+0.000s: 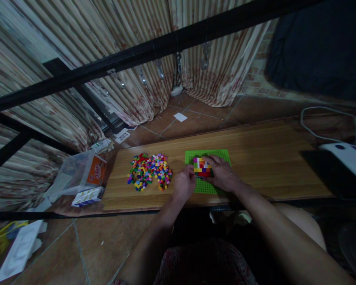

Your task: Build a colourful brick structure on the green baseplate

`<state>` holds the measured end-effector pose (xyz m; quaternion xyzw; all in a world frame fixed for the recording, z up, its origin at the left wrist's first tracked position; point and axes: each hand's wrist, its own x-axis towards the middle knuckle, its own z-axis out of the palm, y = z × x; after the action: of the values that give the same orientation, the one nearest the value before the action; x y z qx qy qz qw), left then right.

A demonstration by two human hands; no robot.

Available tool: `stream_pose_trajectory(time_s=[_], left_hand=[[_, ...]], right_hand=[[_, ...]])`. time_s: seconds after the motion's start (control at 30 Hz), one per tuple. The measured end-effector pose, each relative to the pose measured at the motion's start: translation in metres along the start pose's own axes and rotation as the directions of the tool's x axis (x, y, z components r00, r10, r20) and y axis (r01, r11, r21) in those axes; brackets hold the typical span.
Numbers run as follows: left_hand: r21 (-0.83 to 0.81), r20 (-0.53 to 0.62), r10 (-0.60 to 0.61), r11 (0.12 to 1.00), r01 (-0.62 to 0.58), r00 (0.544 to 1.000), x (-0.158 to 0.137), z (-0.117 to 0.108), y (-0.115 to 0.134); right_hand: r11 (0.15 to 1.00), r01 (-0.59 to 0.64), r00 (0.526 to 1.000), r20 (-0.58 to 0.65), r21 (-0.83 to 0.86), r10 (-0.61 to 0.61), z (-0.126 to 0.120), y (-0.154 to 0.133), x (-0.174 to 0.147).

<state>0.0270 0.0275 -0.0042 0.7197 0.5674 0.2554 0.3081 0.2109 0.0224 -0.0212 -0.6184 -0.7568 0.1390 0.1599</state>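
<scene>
A small block of coloured toy bricks [202,166], with rows of yellow, red, orange and white, is at the middle of a green studded baseplate [207,187]. My right hand [222,172] curls around the block's right side, its fingers along the far and near edges. At the block's left edge, my left hand [184,183] is closed in a pinch, fingertips against or very near the bricks. Whatever lies between those fingertips is hidden. Left of the baseplate, a loose pile of many-coloured bricks [150,171] spreads over the wooden table [264,158].
Beyond the table's left end are a clear plastic bin [74,174] with an orange label and a small box [88,196]. A black bar [142,48] crosses above the table. On the right lie a dark flat object [323,174] and a white device [345,158] with a cable.
</scene>
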Motion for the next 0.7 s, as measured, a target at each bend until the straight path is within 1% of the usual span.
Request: stream_pose_trajectory(time_s=[0.1, 0.2, 0.4, 0.53, 0.7], left_hand=[[-0.102, -0.01, -0.032, 0.994, 0.031, 0.999, 0.001, 0.004, -0.003], [-0.14, -0.019, -0.062, 0.988, 0.059, 0.998, 0.002, 0.007, -0.003], [-0.127, -0.035, -0.125, 0.985, 0.12, 0.992, 0.008, 0.008, 0.002], [-0.111, -0.042, -0.109, 0.988, 0.104, 0.993, 0.011, 0.008, 0.002], [-0.086, -0.023, -0.114, 0.99, 0.112, 0.993, 0.012, 0.005, 0.004]], right_hand=[[1.0, -0.006, 1.0, 0.0, -0.01, 0.006, 0.0, 0.0, 0.0], [1.0, -0.007, 1.0, 0.003, -0.021, 0.007, -0.001, -0.001, 0.0], [0.999, -0.028, 1.0, 0.0, -0.027, 0.028, -0.002, -0.004, -0.001], [0.999, -0.04, 0.999, 0.002, -0.027, 0.04, -0.001, -0.004, 0.0], [1.0, -0.011, 1.0, 0.003, 0.007, 0.011, -0.001, 0.0, 0.002]])
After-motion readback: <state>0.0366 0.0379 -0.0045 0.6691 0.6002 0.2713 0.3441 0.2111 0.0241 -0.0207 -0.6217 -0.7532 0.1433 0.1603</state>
